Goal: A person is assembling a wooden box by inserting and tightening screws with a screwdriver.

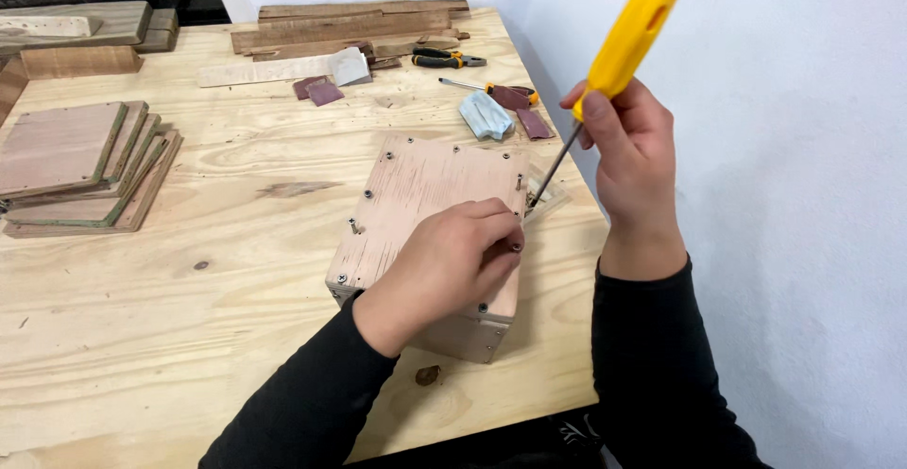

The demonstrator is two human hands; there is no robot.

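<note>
In the middle of the frame a small wooden box [430, 233] is sitting on the plywood desk [189, 299], its flat top panel studded with screws along the edges. The left hand [453, 266] is lying on the lower right part of that panel, its fingers curling over the right edge and pinching a small screw [516, 247] there. At the right of the frame the right hand [628, 157] is clenching a screwdriver [605, 72] with a yellow handle; the handle is sticking up toward the top of the frame, while the thin metal shaft is slanting down and left, its tip reaching the box's upper right corner. Both arms are wearing dark sleeves.

At the left of the frame a stack of thin square boards [80, 167] is lying on the desk. Along the top edge longer wood strips [350, 25] are piled, with a pair of pliers [446, 58] just below them. Near the upper middle a second screwdriver [487, 88], a crumpled light blue cloth [486, 115] and a few reddish sandpaper scraps [324, 91] are resting well apart from the box. A white wall [775, 195] is filling the right side.
</note>
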